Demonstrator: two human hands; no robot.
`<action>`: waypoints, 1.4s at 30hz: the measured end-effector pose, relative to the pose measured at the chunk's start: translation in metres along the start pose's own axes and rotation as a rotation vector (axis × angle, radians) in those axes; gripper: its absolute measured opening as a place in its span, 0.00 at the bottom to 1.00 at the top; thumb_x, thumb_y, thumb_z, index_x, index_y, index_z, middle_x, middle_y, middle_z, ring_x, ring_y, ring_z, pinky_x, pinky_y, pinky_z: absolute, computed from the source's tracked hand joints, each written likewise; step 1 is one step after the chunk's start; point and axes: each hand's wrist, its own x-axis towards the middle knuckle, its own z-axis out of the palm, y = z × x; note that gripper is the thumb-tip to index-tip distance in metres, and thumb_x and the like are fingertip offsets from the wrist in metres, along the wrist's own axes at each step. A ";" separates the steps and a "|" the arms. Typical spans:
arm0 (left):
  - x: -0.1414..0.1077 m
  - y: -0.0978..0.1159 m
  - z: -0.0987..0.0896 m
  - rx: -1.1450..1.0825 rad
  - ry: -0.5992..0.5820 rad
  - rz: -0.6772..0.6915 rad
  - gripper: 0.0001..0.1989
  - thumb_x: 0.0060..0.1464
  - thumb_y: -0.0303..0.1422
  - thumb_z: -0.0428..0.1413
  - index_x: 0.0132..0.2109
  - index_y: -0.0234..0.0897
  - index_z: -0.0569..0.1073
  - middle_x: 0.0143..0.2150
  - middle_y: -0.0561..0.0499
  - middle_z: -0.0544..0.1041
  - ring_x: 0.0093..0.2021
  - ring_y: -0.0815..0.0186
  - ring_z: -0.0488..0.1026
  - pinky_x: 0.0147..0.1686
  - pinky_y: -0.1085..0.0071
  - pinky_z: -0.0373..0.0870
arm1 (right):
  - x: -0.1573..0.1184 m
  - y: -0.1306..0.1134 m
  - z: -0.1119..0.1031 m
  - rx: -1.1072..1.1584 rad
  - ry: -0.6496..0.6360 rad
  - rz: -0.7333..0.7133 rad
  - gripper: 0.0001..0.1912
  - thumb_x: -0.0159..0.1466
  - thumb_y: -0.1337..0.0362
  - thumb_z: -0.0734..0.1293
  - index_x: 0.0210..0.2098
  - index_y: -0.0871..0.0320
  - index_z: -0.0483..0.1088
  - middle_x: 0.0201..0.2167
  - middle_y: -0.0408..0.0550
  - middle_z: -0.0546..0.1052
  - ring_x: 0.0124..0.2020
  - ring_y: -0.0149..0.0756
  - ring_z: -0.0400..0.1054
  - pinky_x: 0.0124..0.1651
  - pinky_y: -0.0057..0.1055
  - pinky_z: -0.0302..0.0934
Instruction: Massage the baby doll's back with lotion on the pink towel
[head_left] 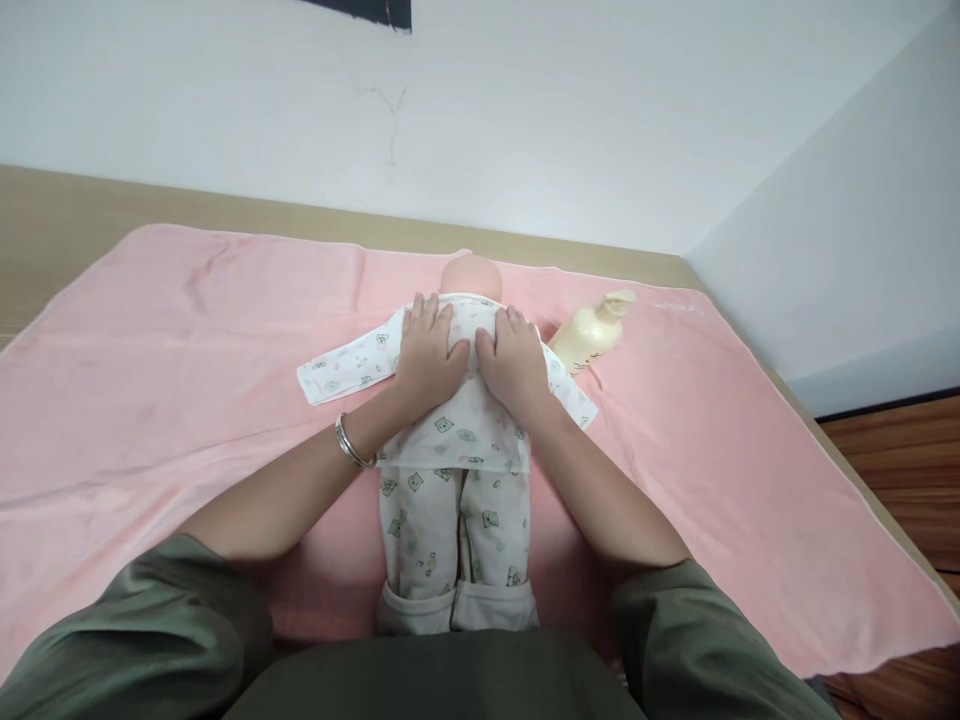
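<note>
A baby doll (471, 276) lies on a pink cloth with its bald head away from me, and its face does not show. It wears a white printed top (450, 430) and matching trousers (495, 520) with turned-up cuffs. My left hand (431, 355) rests flat on the left upper part of the top, fingers spread and pointing toward the head. On the right upper part lies my right hand (514, 365), also flat, its thumb near the left one. The doll's sleeves stretch out to both sides.
A cream pump bottle (589, 335) lies tilted on the cloth, right of the doll beside its sleeve. The pink cloth (210, 350) covers most of the wooden table (45, 215). A white wall (525, 130) rises behind, and another stands at the right.
</note>
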 end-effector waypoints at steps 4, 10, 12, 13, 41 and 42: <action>0.002 -0.003 0.000 -0.043 -0.018 -0.030 0.29 0.62 0.34 0.45 0.66 0.26 0.66 0.72 0.33 0.63 0.77 0.46 0.50 0.76 0.42 0.43 | -0.023 -0.021 0.004 0.004 0.016 -0.146 0.30 0.73 0.66 0.52 0.70 0.72 0.59 0.73 0.64 0.56 0.77 0.53 0.45 0.78 0.55 0.43; 0.001 -0.005 0.005 -0.055 0.043 0.012 0.28 0.62 0.35 0.45 0.64 0.29 0.69 0.70 0.36 0.68 0.75 0.49 0.57 0.76 0.43 0.46 | 0.012 0.010 0.003 0.148 -0.073 -0.157 0.27 0.72 0.64 0.54 0.68 0.61 0.66 0.73 0.53 0.57 0.77 0.47 0.46 0.79 0.52 0.44; 0.000 -0.005 0.005 -0.058 0.050 0.018 0.27 0.61 0.36 0.46 0.63 0.30 0.70 0.69 0.36 0.69 0.74 0.48 0.59 0.76 0.43 0.48 | 0.017 0.014 0.001 0.132 -0.061 -0.073 0.29 0.73 0.61 0.55 0.70 0.65 0.62 0.73 0.57 0.57 0.76 0.50 0.47 0.78 0.54 0.44; 0.000 -0.005 0.004 -0.062 0.057 0.017 0.27 0.61 0.36 0.46 0.63 0.30 0.71 0.68 0.36 0.69 0.73 0.48 0.60 0.76 0.43 0.49 | 0.014 0.011 0.001 0.106 -0.053 -0.046 0.30 0.73 0.61 0.54 0.71 0.68 0.60 0.73 0.60 0.57 0.76 0.52 0.47 0.78 0.55 0.44; -0.022 0.020 -0.006 0.054 0.001 0.060 0.30 0.69 0.40 0.40 0.68 0.25 0.64 0.73 0.35 0.62 0.76 0.49 0.54 0.76 0.46 0.49 | 0.020 0.012 -0.005 0.115 -0.143 -0.083 0.31 0.73 0.62 0.54 0.73 0.66 0.56 0.75 0.56 0.53 0.77 0.48 0.45 0.79 0.50 0.42; -0.022 0.021 -0.006 0.059 -0.016 0.040 0.30 0.69 0.41 0.39 0.69 0.25 0.63 0.74 0.35 0.60 0.76 0.48 0.53 0.75 0.45 0.48 | 0.021 0.013 -0.005 0.096 -0.139 -0.067 0.31 0.74 0.62 0.54 0.73 0.68 0.55 0.75 0.57 0.53 0.77 0.49 0.45 0.79 0.49 0.42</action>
